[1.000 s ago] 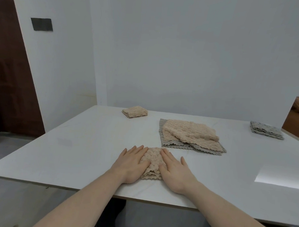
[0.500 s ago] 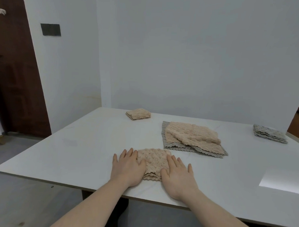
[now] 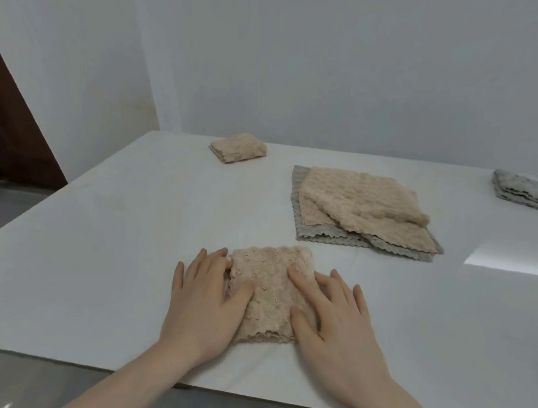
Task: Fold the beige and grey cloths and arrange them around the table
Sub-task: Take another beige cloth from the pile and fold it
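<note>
Pressing down with both palms, a person flattens a folded beige cloth near the front edge of a white table. The left hand lies on the cloth's left side and the right hand on its right, all fingers straight and spread, gripping nothing. Compared with a second ago, the hands have slid apart from the middle toward the cloth's edges, and the view has tipped closer to the table; that suggests the fold is finished and only being smoothed before the cloth is placed.

The cloth is a small, thick, nubbly square with wavy layered edges showing at its near side. Beyond it to the right sits a loose pile of unfolded cloths, beige ones on top of grey; how many lie there is hard to count. A second folded beige cloth rests at the far side, and a folded grey cloth at the far right edge.
</note>
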`<state>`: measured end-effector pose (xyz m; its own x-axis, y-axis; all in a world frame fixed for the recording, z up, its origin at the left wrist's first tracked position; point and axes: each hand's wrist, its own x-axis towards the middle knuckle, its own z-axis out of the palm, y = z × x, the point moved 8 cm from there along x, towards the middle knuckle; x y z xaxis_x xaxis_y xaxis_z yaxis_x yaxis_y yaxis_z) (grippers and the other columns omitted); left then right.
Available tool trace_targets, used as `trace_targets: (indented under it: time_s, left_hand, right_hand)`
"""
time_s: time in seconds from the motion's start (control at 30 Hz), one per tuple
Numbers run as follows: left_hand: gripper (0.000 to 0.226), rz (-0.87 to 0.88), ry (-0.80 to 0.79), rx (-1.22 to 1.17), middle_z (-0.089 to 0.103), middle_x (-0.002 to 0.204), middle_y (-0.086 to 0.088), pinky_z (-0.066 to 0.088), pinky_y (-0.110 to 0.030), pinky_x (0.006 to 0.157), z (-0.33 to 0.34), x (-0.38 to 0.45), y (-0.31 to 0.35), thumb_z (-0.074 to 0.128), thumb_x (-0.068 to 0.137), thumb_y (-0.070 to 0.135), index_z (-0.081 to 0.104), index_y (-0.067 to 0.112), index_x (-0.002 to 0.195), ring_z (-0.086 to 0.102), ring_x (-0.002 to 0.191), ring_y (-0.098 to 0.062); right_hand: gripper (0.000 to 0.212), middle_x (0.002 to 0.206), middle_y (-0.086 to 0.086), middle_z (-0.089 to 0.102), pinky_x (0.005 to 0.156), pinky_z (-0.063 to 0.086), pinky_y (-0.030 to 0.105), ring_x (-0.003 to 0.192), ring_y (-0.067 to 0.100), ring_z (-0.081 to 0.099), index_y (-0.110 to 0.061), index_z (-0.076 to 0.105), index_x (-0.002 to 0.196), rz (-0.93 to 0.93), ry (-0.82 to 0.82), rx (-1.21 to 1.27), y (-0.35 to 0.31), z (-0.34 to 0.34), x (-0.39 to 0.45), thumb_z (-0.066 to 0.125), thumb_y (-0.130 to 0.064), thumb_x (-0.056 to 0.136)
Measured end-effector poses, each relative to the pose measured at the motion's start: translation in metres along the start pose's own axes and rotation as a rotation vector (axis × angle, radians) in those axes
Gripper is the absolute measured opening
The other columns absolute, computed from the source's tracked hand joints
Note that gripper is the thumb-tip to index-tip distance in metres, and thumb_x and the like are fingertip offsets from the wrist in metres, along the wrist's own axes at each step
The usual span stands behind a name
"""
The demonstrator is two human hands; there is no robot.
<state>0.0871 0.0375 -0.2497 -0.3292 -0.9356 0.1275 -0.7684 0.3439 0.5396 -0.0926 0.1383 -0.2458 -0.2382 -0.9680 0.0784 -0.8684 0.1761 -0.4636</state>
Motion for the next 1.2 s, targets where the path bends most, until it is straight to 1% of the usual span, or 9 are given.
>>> trace_targets:
  time_s: [0.1,0.23,0.37,0.47,0.53,0.63,0.77,0.87,1.2]
  left_hand:
    - [0.049,-0.005,0.011,-0.060,0.033,0.152,0.027,-0.002,-0.037,0.127,-0.003,0.000,0.001,0.029,0.085,0.069,0.051,0.038,0.116,0.009,0.152,0.000]
    - [0.042,-0.030,-0.023,-0.059,0.033,0.155,0.024,-0.002,-0.039,0.127,-0.006,0.002,0.005,0.033,0.087,0.066,0.053,0.040,0.112,0.011,0.152,-0.002]
    - [0.054,-0.097,-0.344,0.029,0.008,0.160,0.025,-0.011,-0.043,0.125,-0.002,0.005,0.004,0.043,0.091,0.065,0.053,0.034,0.134,-0.008,0.154,-0.007]
    - [0.025,-0.236,-0.579,-0.062,0.029,0.153,0.021,0.026,-0.043,0.121,-0.029,0.003,0.020,0.061,0.090,0.048,0.062,0.026,0.101,0.021,0.147,-0.006]
    - [0.016,-0.397,-0.557,-0.223,0.064,0.111,0.009,0.049,-0.029,0.086,-0.065,-0.005,0.043,0.066,0.090,0.035,0.059,0.020,0.091,0.059,0.102,-0.008]
    - [0.010,-0.548,-0.430,-0.377,0.061,0.084,0.004,0.038,-0.019,0.056,-0.119,-0.025,0.073,0.063,0.094,0.023,0.055,0.018,0.088,0.056,0.073,-0.010]
    - [0.007,-0.591,-0.345,-0.479,0.072,0.098,-0.002,0.052,-0.029,0.070,-0.159,-0.041,0.091,0.065,0.091,0.023,0.060,0.022,0.096,0.068,0.087,-0.018]
    - [0.012,-0.599,-0.306,-0.518,0.074,0.097,0.000,0.058,-0.038,0.076,-0.175,-0.039,0.095,0.065,0.092,0.023,0.058,0.025,0.101,0.071,0.086,-0.019]
    - [0.025,-0.604,-0.219,-0.631,0.069,0.109,0.002,0.050,-0.017,0.058,-0.218,-0.010,0.068,0.060,0.094,0.008,0.057,0.025,0.111,0.071,0.085,-0.014]
  right_hand:
    - [0.059,0.144,-0.032,0.016,0.123,-0.015,0.035,0.150,0.000,-0.012,-0.067,0.008,0.146,0.012,-0.027,-0.014,0.003,0.004,0.002,0.012,-0.063,0.087]
    - [0.055,0.142,-0.035,0.023,0.125,-0.008,0.034,0.150,-0.004,-0.003,-0.062,0.025,0.146,0.053,-0.029,0.049,0.004,0.001,0.005,0.030,-0.060,0.091]
    - [0.053,0.140,-0.032,0.036,0.123,-0.009,0.028,0.147,-0.006,0.006,-0.056,0.044,0.138,0.174,-0.154,0.237,0.010,-0.008,0.009,0.053,-0.048,0.086]
    - [0.047,0.137,-0.020,0.052,0.118,0.014,0.020,0.143,0.005,0.031,-0.042,0.058,0.130,0.366,-0.316,0.519,-0.006,-0.037,0.010,0.061,-0.030,0.085]
    - [0.040,0.131,-0.014,0.056,0.104,0.038,0.013,0.128,0.009,0.053,-0.035,0.062,0.124,0.487,-0.371,0.679,-0.024,-0.063,0.002,0.065,-0.017,0.088]
    - [0.038,0.130,-0.014,0.058,0.100,0.050,0.023,0.111,0.007,0.062,-0.030,0.065,0.125,0.533,-0.384,0.750,-0.053,-0.103,-0.018,0.067,-0.018,0.089]
    - [0.030,0.106,-0.009,0.070,0.076,0.057,0.024,0.087,0.023,0.072,-0.033,0.069,0.112,0.580,-0.296,0.829,-0.075,-0.151,-0.026,0.065,-0.015,0.089]
    - [0.028,0.106,-0.010,0.068,0.076,0.059,0.032,0.086,0.029,0.072,-0.030,0.068,0.107,0.573,-0.256,0.863,-0.085,-0.165,-0.015,0.066,-0.012,0.087]
    - [0.030,0.113,-0.008,0.062,0.063,0.055,0.022,0.077,0.015,0.072,-0.025,0.059,0.108,0.526,-0.199,0.872,-0.133,-0.155,0.033,0.070,-0.011,0.084]
